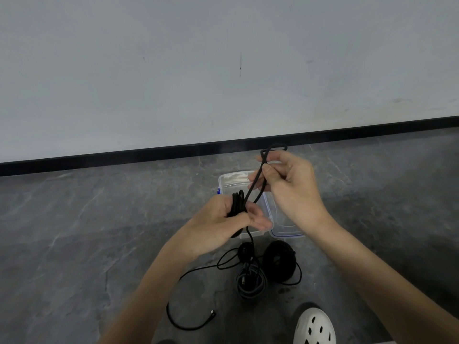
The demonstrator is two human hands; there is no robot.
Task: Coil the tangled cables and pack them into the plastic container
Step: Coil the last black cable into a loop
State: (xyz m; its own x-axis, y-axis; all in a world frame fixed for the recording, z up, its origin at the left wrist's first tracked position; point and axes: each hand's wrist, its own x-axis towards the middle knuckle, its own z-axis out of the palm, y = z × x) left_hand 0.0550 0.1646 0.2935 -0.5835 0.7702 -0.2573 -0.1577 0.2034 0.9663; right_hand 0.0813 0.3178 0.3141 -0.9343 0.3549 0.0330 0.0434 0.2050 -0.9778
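My left hand (pixel 223 222) grips a small bundle of black cable (pixel 237 202) wound into loops. My right hand (pixel 290 187) pinches a doubled strand of the same cable, whose loop end (pixel 273 148) sticks up above my fingers. The rest of this cable hangs down and trails over the floor to a plug end (pixel 211 312) at the lower left. A clear plastic container (pixel 232 181) with a blue latch sits open on the floor behind my hands, its lid (pixel 285 232) lying to the right. Its inside is mostly hidden by my hands.
On the grey floor below the container lie a small black coil (pixel 246 250), a larger black coil (pixel 279 260) and a grey coil (pixel 250 284). My white perforated shoe (pixel 314 326) is at the bottom right. A white wall with a black baseboard (pixel 124 156) runs behind.
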